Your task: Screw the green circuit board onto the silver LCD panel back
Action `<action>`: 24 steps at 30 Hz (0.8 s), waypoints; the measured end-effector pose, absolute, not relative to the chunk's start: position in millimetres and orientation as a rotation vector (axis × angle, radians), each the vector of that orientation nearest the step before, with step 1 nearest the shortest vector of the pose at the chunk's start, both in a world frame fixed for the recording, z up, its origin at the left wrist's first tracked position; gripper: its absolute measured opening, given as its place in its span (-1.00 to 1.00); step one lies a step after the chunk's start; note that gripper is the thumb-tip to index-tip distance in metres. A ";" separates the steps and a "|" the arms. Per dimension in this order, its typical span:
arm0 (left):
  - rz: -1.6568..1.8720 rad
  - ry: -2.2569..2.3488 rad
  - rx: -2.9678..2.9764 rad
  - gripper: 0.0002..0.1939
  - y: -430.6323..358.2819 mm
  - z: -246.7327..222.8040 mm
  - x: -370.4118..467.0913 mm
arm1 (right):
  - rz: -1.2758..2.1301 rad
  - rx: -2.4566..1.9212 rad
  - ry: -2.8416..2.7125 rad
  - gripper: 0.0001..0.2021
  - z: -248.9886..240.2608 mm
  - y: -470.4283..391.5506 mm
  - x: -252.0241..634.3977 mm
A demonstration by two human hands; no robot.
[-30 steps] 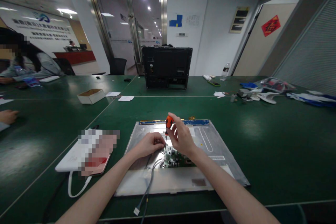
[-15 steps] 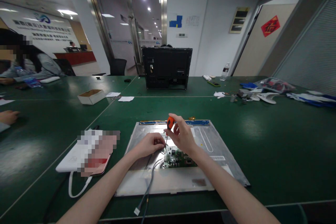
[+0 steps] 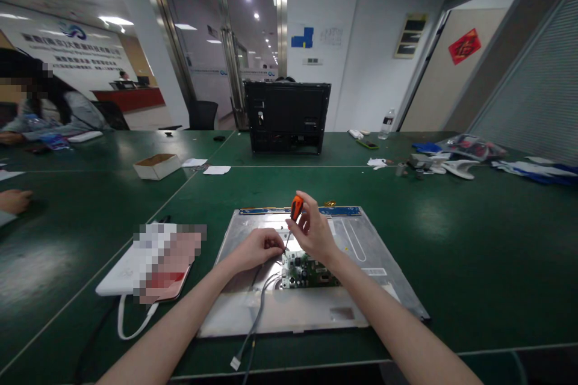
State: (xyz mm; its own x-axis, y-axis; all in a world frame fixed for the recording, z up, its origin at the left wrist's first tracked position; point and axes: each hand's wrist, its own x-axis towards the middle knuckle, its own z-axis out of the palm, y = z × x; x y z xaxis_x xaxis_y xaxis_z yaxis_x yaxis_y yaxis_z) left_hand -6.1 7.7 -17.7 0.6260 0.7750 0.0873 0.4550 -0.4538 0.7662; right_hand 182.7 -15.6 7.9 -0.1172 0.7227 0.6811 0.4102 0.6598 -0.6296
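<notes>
My right hand (image 3: 317, 236) grips an orange and black screwdriver (image 3: 296, 208), its thin shaft slanting down to the upper left corner of a green circuit board (image 3: 301, 269). At that same corner, my left hand (image 3: 258, 249) has thumb and fingers pinched by the screwdriver's tip. What lies between those fingers, if anything, is hidden. The board sits on the metal back of a flat display panel (image 3: 383, 292), partly covered by my right hand and forearm. Grey cables (image 3: 261, 310) run from the board's left side over the panel's front edge, ending in a white connector (image 3: 235, 363).
Left of the panel lie a white box-shaped device (image 3: 120, 271) and a phone (image 3: 178, 289) with a white cable. Farther back are an open carton (image 3: 157, 167), papers (image 3: 217, 170) and a black monitor casing (image 3: 288, 117). A co-worker's hand (image 3: 15, 201) rests at the left.
The screwdriver's handle has shifted slightly up and to the right, tilting more, with my right hand's fingers moving along. My left hand stays in place.
</notes>
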 end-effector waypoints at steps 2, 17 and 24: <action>0.552 0.963 2.097 -0.90 8.2 -18.4 -5.8 | 0.297 -0.915 -1.758 -0.37 7.5 -14.7 183.3; 0.557 0.968 2.109 -0.91 7.3 -16.6 -4.9 | 0.277 -0.962 -1.798 -0.30 6.7 -18.5 181.8; 0.565 0.964 2.092 -0.91 8.3 -19.2 -5.2 | 0.209 -0.945 -1.775 -0.39 6.5 -16.2 182.2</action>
